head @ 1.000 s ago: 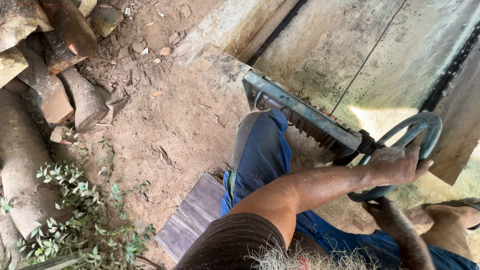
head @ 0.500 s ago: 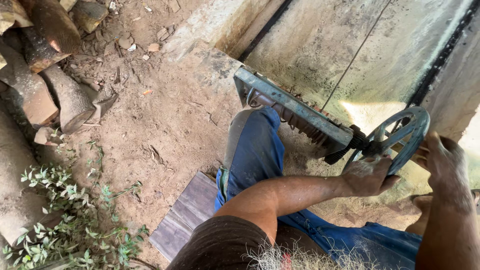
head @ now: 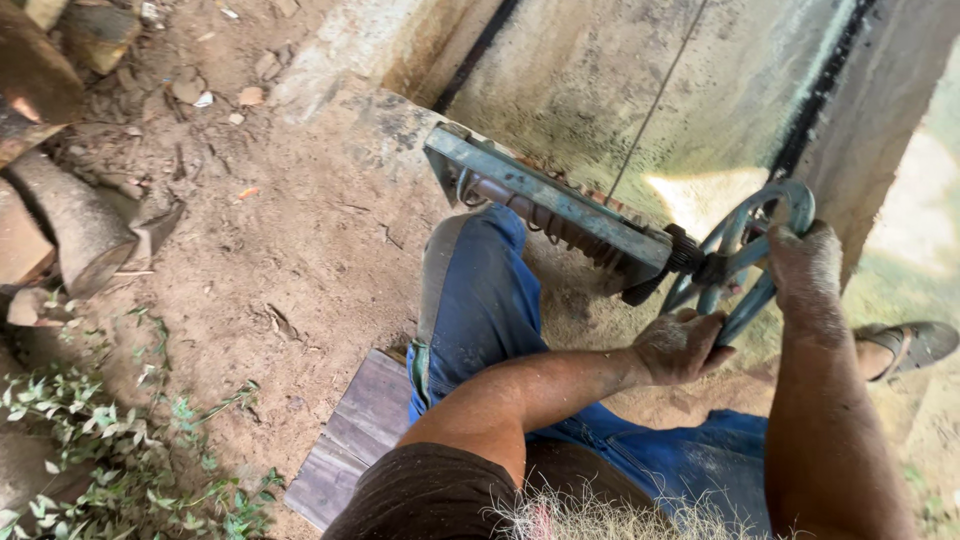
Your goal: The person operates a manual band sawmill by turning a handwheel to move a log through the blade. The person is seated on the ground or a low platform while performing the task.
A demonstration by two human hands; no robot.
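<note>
Head view: the wheel [head: 745, 262], blue-grey and spoked, stands at the right end of a metal frame [head: 548, 198] above the lap; its rim is partly hidden by both hands; the left hand [head: 682, 346] is closed on the lower rim; the right hand [head: 803, 262] is wrapped over the upper rim; a sandal [head: 915, 345] shows past the right arm; logs [head: 70, 215] are cut off at the left.

We see two hands: left hand [head: 683, 345], right hand [head: 806, 262]; one wheel [head: 745, 255]; one sandal [head: 915, 343]; one wooden board [head: 350, 440].
</note>
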